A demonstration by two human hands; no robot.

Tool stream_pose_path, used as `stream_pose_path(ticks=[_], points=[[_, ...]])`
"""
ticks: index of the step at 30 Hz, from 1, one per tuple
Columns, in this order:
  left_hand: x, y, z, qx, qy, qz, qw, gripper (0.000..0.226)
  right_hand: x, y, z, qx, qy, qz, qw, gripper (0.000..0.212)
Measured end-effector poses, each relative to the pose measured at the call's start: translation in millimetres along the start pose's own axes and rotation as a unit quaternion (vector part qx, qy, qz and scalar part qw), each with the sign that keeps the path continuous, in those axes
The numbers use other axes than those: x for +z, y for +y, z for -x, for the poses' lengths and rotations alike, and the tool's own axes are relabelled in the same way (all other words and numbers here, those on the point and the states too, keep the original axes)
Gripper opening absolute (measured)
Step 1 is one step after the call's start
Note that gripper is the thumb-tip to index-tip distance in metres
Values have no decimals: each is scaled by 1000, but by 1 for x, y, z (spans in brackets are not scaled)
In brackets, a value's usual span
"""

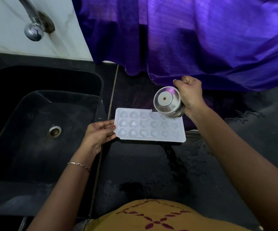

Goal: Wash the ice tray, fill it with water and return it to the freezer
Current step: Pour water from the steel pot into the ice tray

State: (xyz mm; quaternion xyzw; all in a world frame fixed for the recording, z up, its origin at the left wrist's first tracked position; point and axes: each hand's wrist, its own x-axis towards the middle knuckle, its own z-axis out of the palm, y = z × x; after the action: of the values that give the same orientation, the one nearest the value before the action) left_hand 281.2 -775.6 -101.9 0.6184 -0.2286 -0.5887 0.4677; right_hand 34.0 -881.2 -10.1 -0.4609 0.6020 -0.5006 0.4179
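Water point(152, 111) trickles from tilted steel cup point(167, 102) into white ice tray point(149, 139)

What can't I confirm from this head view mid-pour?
Head view:
- Water left in steel cup: its base faces the camera.
- Fill level in ice tray cells: clear water, too faint.
- Tray's far right corner: behind the cup.
- Whether left hand grips or just touches tray: unclear.

Straight-fingered left hand point(100, 134), curled right hand point(190, 95).

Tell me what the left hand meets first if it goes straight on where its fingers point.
The ice tray; the left hand appears to touch its short edge beside the sink.
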Motion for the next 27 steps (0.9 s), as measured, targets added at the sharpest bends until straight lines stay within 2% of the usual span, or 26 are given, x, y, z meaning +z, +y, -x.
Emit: stream_pose_path(ticks=[8, 16, 27], points=[[-1, -1, -1, 2, -1, -1, 1000, 17, 0, 3, 2, 21, 6, -15, 1000, 50], [-1, -1, 0, -2, 0, 8, 1000, 18, 7, 2, 1, 90, 5, -91, 992, 48], [-1, 0, 1, -4, 2, 18, 1000, 15, 33, -3, 9, 16, -37, -5, 999, 49]])
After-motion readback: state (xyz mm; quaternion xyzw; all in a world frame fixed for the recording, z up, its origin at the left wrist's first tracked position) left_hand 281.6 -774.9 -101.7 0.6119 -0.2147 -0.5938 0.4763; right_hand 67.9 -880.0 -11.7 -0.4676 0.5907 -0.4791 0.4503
